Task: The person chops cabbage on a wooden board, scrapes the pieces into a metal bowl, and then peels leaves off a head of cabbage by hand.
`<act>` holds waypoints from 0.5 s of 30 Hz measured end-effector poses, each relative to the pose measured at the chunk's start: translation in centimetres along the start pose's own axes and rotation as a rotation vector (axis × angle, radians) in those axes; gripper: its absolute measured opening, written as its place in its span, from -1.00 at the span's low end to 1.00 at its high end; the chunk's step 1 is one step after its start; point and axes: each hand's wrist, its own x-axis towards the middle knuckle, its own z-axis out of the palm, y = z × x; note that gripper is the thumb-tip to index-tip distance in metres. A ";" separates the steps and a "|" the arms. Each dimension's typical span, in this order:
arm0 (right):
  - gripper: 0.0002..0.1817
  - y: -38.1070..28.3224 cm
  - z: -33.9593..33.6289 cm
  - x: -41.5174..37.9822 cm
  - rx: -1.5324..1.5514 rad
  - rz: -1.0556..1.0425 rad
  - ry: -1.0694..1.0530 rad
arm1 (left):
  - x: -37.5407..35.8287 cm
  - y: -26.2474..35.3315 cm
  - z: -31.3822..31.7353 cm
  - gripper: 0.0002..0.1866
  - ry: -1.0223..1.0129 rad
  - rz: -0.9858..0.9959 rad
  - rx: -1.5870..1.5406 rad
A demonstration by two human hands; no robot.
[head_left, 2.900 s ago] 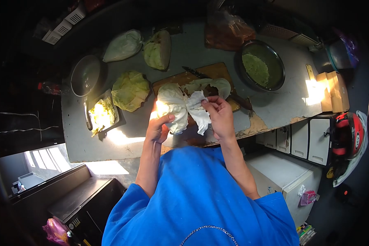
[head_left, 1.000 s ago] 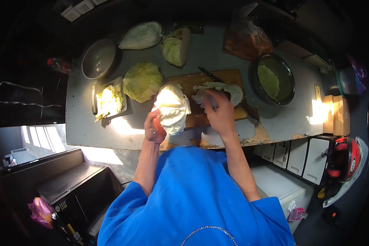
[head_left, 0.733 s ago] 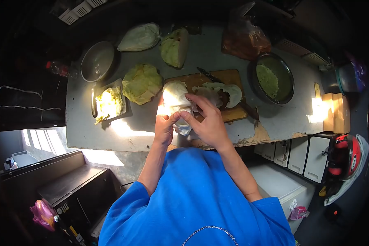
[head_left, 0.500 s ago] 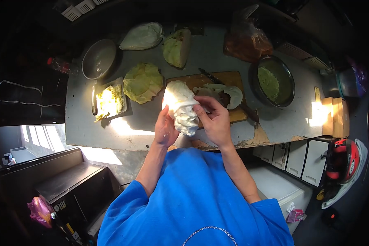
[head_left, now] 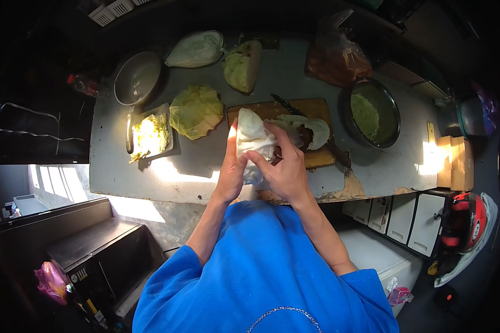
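A crumpled white plastic bag (head_left: 252,133) is held between both hands, over the front left part of a wooden cutting board (head_left: 319,160). My left hand (head_left: 231,166) grips its left side, with the fingers pointing up along it. My right hand (head_left: 286,166) has its thumb on the front of the bag and its fingers bent round the right side. What the bag contains, if anything, cannot be made out. Behind the hands, another white bag (head_left: 318,132) lies open on the board, with something dark in it. A knife (head_left: 286,104) rests at the board's back edge.
Cabbage leaves (head_left: 196,111) and a tray of cut cabbage (head_left: 150,135) are on the left. Further back are an empty bowl (head_left: 138,79), a tied white bag (head_left: 196,49) and a cabbage piece (head_left: 243,66). A bowl of shredded greens (head_left: 365,114) and a reddish bag (head_left: 337,60) are right.
My left hand has moved up along the bag, and my right thumb has shifted left across its front. The bag looks more gathered and narrower between the hands.
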 end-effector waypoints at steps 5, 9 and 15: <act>-0.40 0.0 -1.0 0.3 0.022 0.133 -0.022 | 0.2 1.0 -1.0 0.21 -0.173 -0.138 0.076; -0.44 0.8 -1.6 0.4 -0.097 0.119 -0.078 | 0.4 1.0 -1.5 0.13 -0.135 -0.235 0.050; -0.51 0.9 -2.5 0.7 -0.301 -0.068 -0.138 | 0.8 0.1 -1.6 -0.03 -0.195 -0.346 0.234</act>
